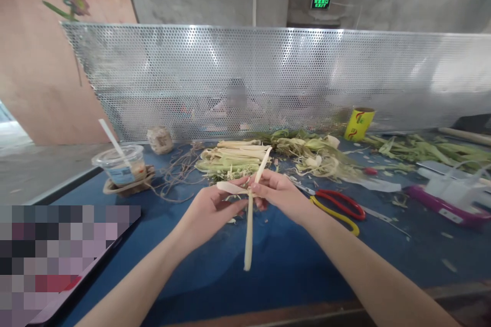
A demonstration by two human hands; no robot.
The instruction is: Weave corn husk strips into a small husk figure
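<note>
Both hands meet over the middle of the blue tabletop. Pale dried corn-husk strips cross between them, one hanging down towards me, one pointing up and away, one sticking out left. My left hand is closed, thumb and fingertips pinching the husk from the left. My right hand is closed too, its thumb pressing on the crossing point. Just beyond the hands lies a pile of pale green husk pieces. Red-and-yellow-handled scissors rest right of my right hand.
A lidded cup with a straw stands left, near a twine ball. A screen fills the lower left. Beyond are a yellow roll, green husks and a perforated metal panel. A purple-based item sits right.
</note>
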